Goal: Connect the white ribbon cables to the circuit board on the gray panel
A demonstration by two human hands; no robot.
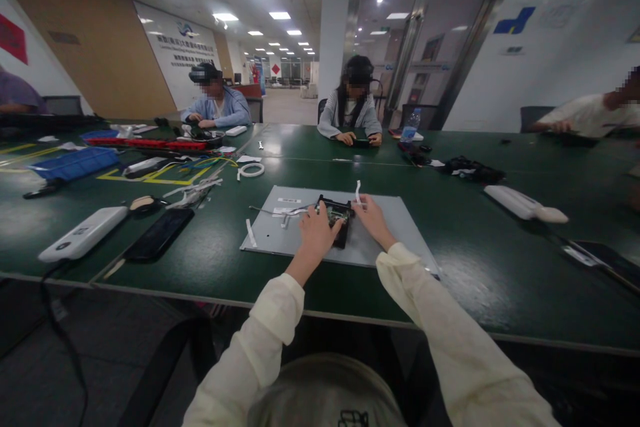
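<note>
**benchwatcher:** ok so what am I looking at from your head cam right now?

**me:** Both my hands are on a small black device point(336, 219) with a green circuit board showing inside it. It sits on a grey mat point(400, 230) laid flat on the green table point(475, 267), roughly dead centre in front of me. My left hand point(317, 235) lies over the device's near left side, fingers curled against it. My right hand point(371, 217) is at its right edge, fingers bent onto the casing. I'd call both a loose hold on the device, not a hard clamp, but how firm the grip is I honestly can't tell from this angle.

**benchwatcher:** anything else on the mat?

**me:** A few white strips point(287, 211) just left of the device, and one curled white strip point(358, 192) sticking up right behind my right hand. Another white strip point(251, 232) lies on the table just off the mat's left edge.

**benchwatcher:** and around you?

**me:** Off to my left a black phone point(159, 233) next to a long white gadget point(84, 233), further back a blue tray point(75, 163) and a tangle of coloured wires point(200, 167). Right side has another white gadget point(525, 204). Three other people sit at the far side and the right end; one across from me has a water bottle point(411, 125) near them.
</note>
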